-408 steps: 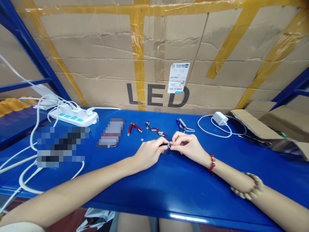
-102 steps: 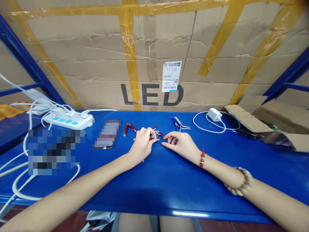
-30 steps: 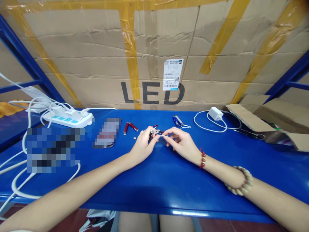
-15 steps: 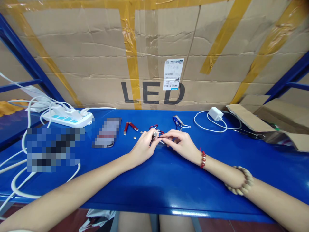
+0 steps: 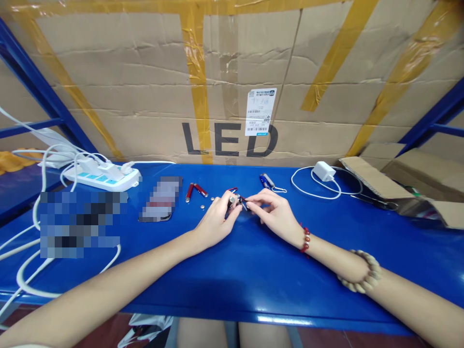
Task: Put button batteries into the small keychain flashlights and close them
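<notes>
— Left hand (image 5: 214, 223)?
— Curled narrow, fingertips pinched on a small dark metal keychain torch (image 5: 236, 201), held just above the glossy blue tabletop (image 5: 253, 270), near the middle of its far half.
— Right hand (image 5: 276, 216)?
— Also curled tight, thumb and forefinger nipping the other end of the same small torch; fingertips of both hands nearly touching. Red bead bracelet (image 5: 305, 239) at the wrist, pale wooden bead bracelet (image 5: 362, 275) further up the forearm.
— Close by?
— Red carabiner clip (image 5: 232, 190) just behind the fingers, partly hidden. Two small silvery button cells (image 5: 203, 206) lying flat just left of the left hand. Two slim red metal torch halves (image 5: 195, 190) further left, toward the far edge. Blue and silver torch pieces (image 5: 267, 181) with a thin wire loop just beyond the right hand.
— Farther out?
— White plastic charger block (image 5: 322, 170) with its coiled white cable near the far right. White power strip (image 5: 103, 176) with plugs at the far left edge. Creased brown cardboard box (image 5: 232, 82) taped in yellow, printed "LED", standing upright along the far edge. Open cardboard carton (image 5: 416, 186) at the right corner, contents too unclear to tell.
</notes>
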### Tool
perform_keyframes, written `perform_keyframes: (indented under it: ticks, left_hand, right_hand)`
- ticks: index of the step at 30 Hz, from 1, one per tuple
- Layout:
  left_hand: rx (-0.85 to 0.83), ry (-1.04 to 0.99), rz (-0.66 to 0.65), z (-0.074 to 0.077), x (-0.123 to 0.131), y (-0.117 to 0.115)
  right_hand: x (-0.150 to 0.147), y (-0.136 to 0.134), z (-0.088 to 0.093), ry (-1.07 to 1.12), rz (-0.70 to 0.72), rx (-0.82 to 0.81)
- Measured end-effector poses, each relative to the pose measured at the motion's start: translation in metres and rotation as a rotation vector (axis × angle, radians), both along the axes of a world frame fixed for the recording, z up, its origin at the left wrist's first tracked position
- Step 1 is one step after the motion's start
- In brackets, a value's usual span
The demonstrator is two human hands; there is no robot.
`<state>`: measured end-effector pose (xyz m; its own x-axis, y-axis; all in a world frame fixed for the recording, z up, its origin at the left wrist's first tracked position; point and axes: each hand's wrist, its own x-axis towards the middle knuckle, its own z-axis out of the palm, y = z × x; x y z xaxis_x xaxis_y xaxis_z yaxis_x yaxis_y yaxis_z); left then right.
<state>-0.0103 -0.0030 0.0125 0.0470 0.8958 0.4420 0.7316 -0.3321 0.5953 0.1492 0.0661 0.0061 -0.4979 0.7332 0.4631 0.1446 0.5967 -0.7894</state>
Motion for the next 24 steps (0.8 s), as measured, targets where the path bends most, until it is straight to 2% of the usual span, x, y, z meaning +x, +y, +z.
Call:
perform_keyframes:
  ticks: [4,14,24]
  left_hand:
    - [0.017,0.018,-0.021,-0.0013,-0.0001,0.0009]
    - [0.061,0.012,-0.017,-0.0015,0.0003,0.0017]
    - [0.042,0.032,-0.028,-0.0020,-0.0010,0.0025]
  right_hand:
    - [-0.0003,-0.0009,-0.0004,0.022,0.043,-0.074]
    - [-0.0008,-0.0025,0.0008,0.050,0.030,-0.014]
    - [-0.0008,-0.0029,-0.0023,0.026,0.051,-0.117]
